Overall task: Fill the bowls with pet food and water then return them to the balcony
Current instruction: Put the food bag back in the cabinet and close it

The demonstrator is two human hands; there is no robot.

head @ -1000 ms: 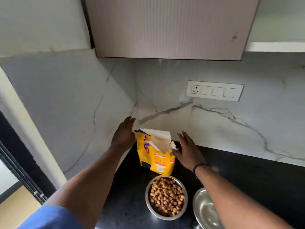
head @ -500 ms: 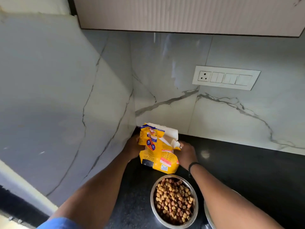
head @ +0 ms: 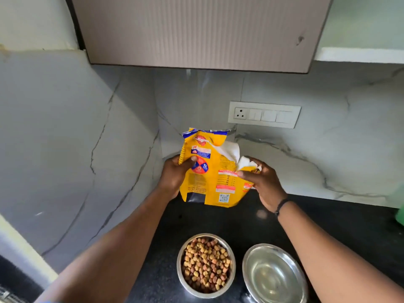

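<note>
A yellow pet food bag [head: 209, 171] with an open, torn top is held upright above the black counter, near the wall corner. My left hand [head: 175, 176] grips its left edge, thumb on the front. My right hand [head: 260, 180] pinches its right side by the white inner flap. Below, a steel bowl [head: 181, 278] full of brown kibble stands on the counter. Right of it stands a second steel bowl [head: 275, 274] with a shiny inside; I cannot tell whether it holds water.
The black counter [head: 338, 224] runs to the right along a marble backsplash with a white switch panel [head: 264, 114]. A ribbed cabinet [head: 196, 31] hangs overhead. A green object [head: 401, 206] shows at the right edge. The marble side wall closes the left.
Both hands went from open beside the bag to gripping it, and the bag has been lifted off the counter. The second bowl has come into view.
</note>
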